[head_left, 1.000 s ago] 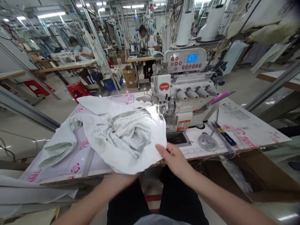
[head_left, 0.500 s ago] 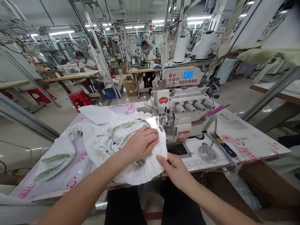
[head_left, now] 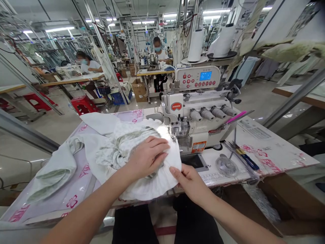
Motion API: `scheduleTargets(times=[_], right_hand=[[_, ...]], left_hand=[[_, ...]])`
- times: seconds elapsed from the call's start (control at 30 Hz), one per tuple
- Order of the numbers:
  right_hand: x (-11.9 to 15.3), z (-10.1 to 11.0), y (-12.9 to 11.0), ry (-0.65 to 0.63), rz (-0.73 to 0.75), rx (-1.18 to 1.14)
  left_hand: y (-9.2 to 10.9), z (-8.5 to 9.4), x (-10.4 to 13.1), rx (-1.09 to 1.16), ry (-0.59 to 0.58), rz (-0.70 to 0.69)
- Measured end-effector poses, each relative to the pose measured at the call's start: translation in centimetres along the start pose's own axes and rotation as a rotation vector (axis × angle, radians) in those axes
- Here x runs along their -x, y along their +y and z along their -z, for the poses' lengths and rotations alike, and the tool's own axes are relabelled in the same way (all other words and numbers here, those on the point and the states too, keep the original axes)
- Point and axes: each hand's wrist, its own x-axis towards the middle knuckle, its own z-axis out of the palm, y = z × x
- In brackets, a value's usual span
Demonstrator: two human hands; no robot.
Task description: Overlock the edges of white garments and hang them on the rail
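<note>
A white garment [head_left: 106,145] with pale grey-green patterned parts lies bunched on the table, its gathered edge running up to the presser foot of a white overlock sewing machine [head_left: 175,98]. My left hand [head_left: 148,156] rests on top of the cloth, fingers stretched out flat and pointing at the needle area. At the near right edge of the garment, my right hand [head_left: 189,179] pinches the white hem between thumb and fingers. The exact stitching point is partly hidden by the machine's foot and guard.
Yellow-and-blue thread snips [head_left: 245,157] and a clear plastic roll [head_left: 226,165] lie right of the machine. White thread cones [head_left: 196,45] stand behind it. Cardboard boxes [head_left: 297,200] sit below the table's right side. Two co-workers sit at machines farther back.
The view has shifted a little. My left hand sits slightly farther left and its fingers lie somewhat flatter on the cloth. The right hand keeps its pinch on the hem.
</note>
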Motion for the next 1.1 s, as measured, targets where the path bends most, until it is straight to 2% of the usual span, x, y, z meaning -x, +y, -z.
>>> scheduleTargets(times=[0.07,0.13,0.2,0.23,0.27,0.33,0.4,0.47,0.53,0.6,0.7,0.77,0.8,0.83,0.87,0.9,0.93,0.97,1.0,1.03,1.07,1.1], right_hand=[[-0.6,0.3,0.0,0.002,0.019,-0.001],[-1.0,0.5,-0.1,-0.006,0.030,-0.019],[-1.2,0.7,-0.1,-0.009,0.034,-0.022],[-1.2,0.7,-0.2,-0.005,0.029,-0.019],[-1.3,0.7,-0.1,-0.001,0.022,-0.014],[-1.4,0.8,-0.1,0.002,0.005,-0.013],[-1.5,1.0,0.0,-0.003,0.005,-0.027],[-1.7,1.2,-0.1,-0.011,0.016,-0.046],[-1.6,1.3,-0.3,-0.020,0.011,-0.089],[-0.8,1.1,-0.6,-0.024,-0.028,-0.135],[1.7,0.2,-0.8,-0.093,-0.154,-0.209],[3.4,-0.5,-0.4,-0.155,-0.217,-0.258],[4.0,-0.8,-0.1,-0.164,-0.222,-0.275],[4.3,-1.1,0.3,-0.154,-0.209,-0.283],[4.5,-1.3,0.6,-0.133,-0.186,-0.283],[4.4,-1.3,0.9,-0.115,-0.164,-0.280],[4.2,-1.4,1.2,-0.108,-0.149,-0.276],[4.0,-1.4,1.3,-0.109,-0.140,-0.274],[3.8,-1.3,1.4,-0.114,-0.134,-0.273],[3.6,-1.3,1.4,-0.121,-0.128,-0.270],[3.6,-1.2,1.4,-0.124,-0.121,-0.268],[3.6,-1.2,1.4,-0.125,-0.114,-0.267]], left_hand=[[0.1,-0.3,0.3,0.007,0.054,0.002],[0.9,-1.0,1.5,0.035,0.216,0.017],[2.3,-2.0,3.3,0.108,0.369,0.131],[3.0,-2.5,4.2,0.176,0.386,0.244],[3.6,-3.0,4.9,0.278,0.350,0.378],[4.2,-3.7,5.6,0.535,0.192,0.625],[4.0,-3.9,5.5,0.750,0.085,0.731],[3.8,-3.7,4.9,0.898,0.037,0.731],[4.4,-3.1,4.7,0.960,-0.031,0.712],[6.1,-2.4,5.4,0.912,-0.214,0.681],[9.3,-1.5,7.4,0.804,-0.567,0.576],[10.3,-1.1,8.4,0.859,-0.677,0.519],[10.3,-1.1,8.6,0.901,-0.677,0.508],[10.0,-1.0,8.6,0.925,-0.633,0.508],[9.4,-1.0,8.3,0.915,-0.527,0.520],[8.4,-1.0,7.9,0.861,-0.348,0.536],[7.3,-1.0,7.2,0.757,-0.121,0.546],[6.1,-1.0,6.5,0.608,0.111,0.543],[4.8,-1.1,5.8,0.437,0.292,0.526],[3.4,-1.1,5.2,0.277,0.396,0.496],[2.1,-1.0,4.6,0.150,0.424,0.464],[0.9,-1.0,4.3,0.063,0.393,0.434]])
